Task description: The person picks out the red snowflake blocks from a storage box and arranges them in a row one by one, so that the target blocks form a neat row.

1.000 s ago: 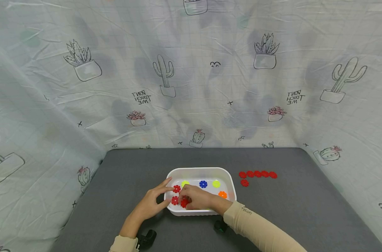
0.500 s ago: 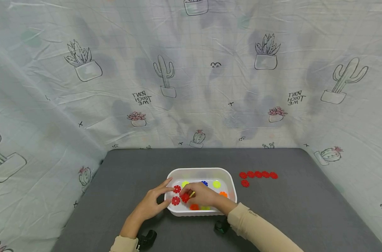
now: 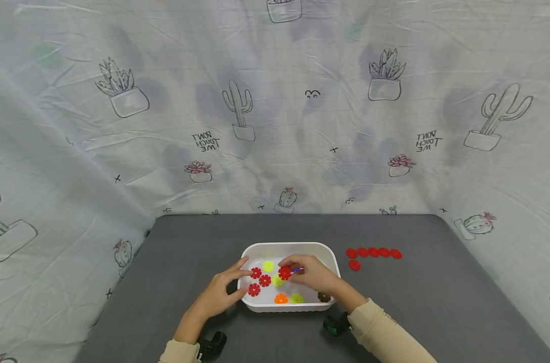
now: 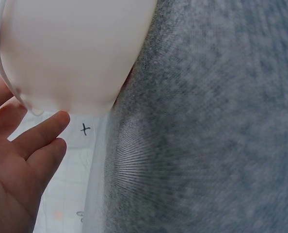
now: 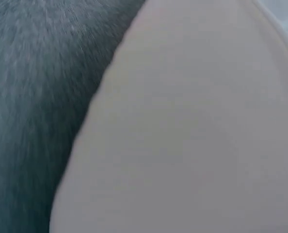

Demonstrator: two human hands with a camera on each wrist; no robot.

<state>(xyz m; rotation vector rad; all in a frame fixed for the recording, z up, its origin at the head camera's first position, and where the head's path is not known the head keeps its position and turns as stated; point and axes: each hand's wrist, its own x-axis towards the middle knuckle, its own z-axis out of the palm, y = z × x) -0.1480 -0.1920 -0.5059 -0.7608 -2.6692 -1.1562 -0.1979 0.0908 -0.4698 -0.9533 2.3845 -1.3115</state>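
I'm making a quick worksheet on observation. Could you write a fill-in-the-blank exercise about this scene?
1. The colour of the tray is ____.
2. The discs on the table, outside the tray, are all coloured ____.
3. The longest row of those discs numbers ____.
4. The hand holding a red disc is the person's ____ one.

Missing words: white; red; five; right.
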